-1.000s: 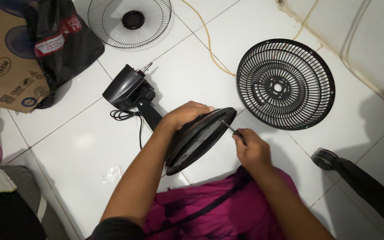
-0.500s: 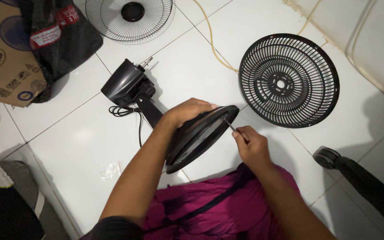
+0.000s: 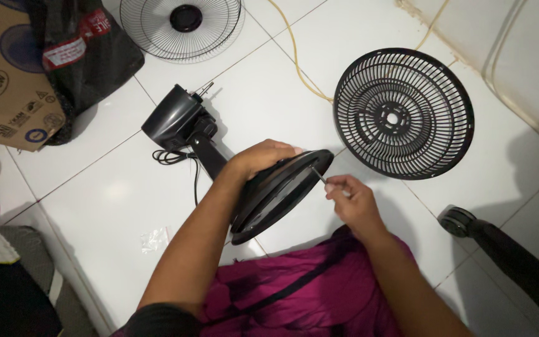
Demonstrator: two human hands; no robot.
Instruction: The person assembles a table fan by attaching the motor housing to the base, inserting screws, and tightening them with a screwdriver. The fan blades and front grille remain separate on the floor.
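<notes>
A black fan lies on the white tile floor, its motor head (image 3: 173, 118) pointing away and its round base (image 3: 276, 198) tipped up on edge toward me. My left hand (image 3: 263, 156) grips the top rim of that base. My right hand (image 3: 354, 200) holds a screwdriver (image 3: 320, 177) whose thin shaft points into the underside of the base near its upper edge. The fan's black cord (image 3: 171, 156) is coiled beside the neck.
A black plastic rear guard (image 3: 403, 112) lies to the right and a wire grille (image 3: 182, 25) at the top. A cardboard box (image 3: 1, 75) and black bag (image 3: 85, 50) sit top left. A yellowish cable (image 3: 297, 59) crosses the floor. A chair caster (image 3: 456, 221) stands lower right.
My right hand has turned slightly on the screwdriver and shifted a little up and left. The base and my left hand stay put; the view has moved slightly.
</notes>
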